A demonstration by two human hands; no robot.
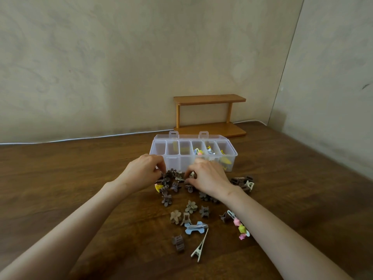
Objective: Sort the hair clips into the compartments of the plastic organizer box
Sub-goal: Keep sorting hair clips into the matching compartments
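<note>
We are looking down on a wooden table point(70, 178), where the clear plastic organizer box point(173, 165) is standing open, its lid lying back toward the wall. Its three right compartments are holding colourful clips. Just in front of the box a heap of brown flower clips point(171, 179) is lying, and both hands are reaching into it. The left hand point(144, 171) is curling its fingers at the left edge of the heap, the right hand point(209, 177) at the right edge. Whether either is really grasping a clip, we cannot tell. Nearer to us more clips are lying scattered: a beige flower clip point(190, 206), a blue bone-shaped clip point(196, 228), a long beige alligator clip point(200, 247), a dark claw clip point(178, 243) and, beside the right forearm, a clip with pink and yellow beads point(240, 227). A small wooden shelf point(210, 99) is standing behind the box.
</note>
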